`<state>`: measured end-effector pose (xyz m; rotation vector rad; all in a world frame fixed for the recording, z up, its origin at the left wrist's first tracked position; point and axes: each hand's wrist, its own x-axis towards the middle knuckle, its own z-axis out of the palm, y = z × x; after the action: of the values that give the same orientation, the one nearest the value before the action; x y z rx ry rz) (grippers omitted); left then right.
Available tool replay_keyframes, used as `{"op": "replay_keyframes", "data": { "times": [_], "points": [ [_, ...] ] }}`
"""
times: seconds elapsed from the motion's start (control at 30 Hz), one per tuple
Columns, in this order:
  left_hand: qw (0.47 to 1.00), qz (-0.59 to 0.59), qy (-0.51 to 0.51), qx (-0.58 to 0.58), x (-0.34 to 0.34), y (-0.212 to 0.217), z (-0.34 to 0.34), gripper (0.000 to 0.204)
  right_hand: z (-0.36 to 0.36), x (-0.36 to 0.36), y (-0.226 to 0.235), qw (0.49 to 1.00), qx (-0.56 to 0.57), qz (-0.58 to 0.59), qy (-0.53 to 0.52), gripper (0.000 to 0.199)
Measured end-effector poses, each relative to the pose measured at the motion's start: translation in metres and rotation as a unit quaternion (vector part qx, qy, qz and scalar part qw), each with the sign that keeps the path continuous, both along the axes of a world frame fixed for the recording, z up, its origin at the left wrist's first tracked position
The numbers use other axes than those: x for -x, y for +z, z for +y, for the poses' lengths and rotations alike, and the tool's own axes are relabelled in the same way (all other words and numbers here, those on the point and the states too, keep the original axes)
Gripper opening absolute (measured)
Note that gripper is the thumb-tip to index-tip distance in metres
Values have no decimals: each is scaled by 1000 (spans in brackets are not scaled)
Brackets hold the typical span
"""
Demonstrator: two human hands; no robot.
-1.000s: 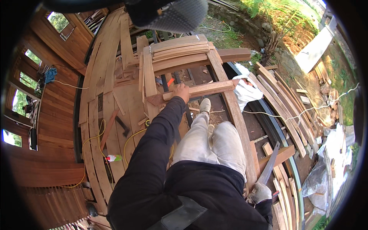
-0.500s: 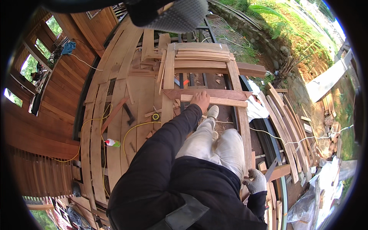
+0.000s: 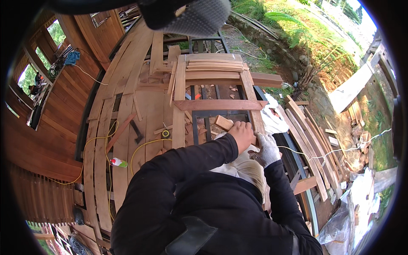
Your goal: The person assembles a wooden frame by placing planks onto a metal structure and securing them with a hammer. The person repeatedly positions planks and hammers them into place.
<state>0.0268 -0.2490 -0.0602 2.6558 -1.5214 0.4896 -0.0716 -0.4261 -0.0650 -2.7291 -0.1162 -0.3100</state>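
My bare left hand (image 3: 242,135) is closed over a short piece of light wooden lumber (image 3: 223,123), held tilted above my lap. My right hand (image 3: 267,148), in a pale knit glove, meets the other end of that piece, its fingers curled around it; the fingertips are partly hidden. Just beyond, a reddish board (image 3: 221,105) with angled ends lies across the two long rails of a wooden frame (image 3: 179,102). Right of my lap, the grey blade of a handsaw (image 3: 295,180) rests by a reddish beam (image 3: 306,185).
Several thin slats (image 3: 214,65) lie across the frame's far end. On the plank deck to the left are a dark hammer (image 3: 136,131), a yellow tape measure (image 3: 165,134), a white-and-green bottle (image 3: 119,162) and a yellow cord (image 3: 87,146). Long boards (image 3: 304,142) lie at right.
My left hand has lifted the piece of lumber off the frame and brought it nearer, turning it. My right hand has come up from beside the saw to the piece's other end.
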Motion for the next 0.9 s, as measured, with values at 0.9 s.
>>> {"op": "replay_keyframes", "data": {
  "times": [0.9],
  "points": [
    [624,694,-249,261,-9,118,-123,45,-84,36,-48,770,-634,-20,-66,44]
  ]
}}
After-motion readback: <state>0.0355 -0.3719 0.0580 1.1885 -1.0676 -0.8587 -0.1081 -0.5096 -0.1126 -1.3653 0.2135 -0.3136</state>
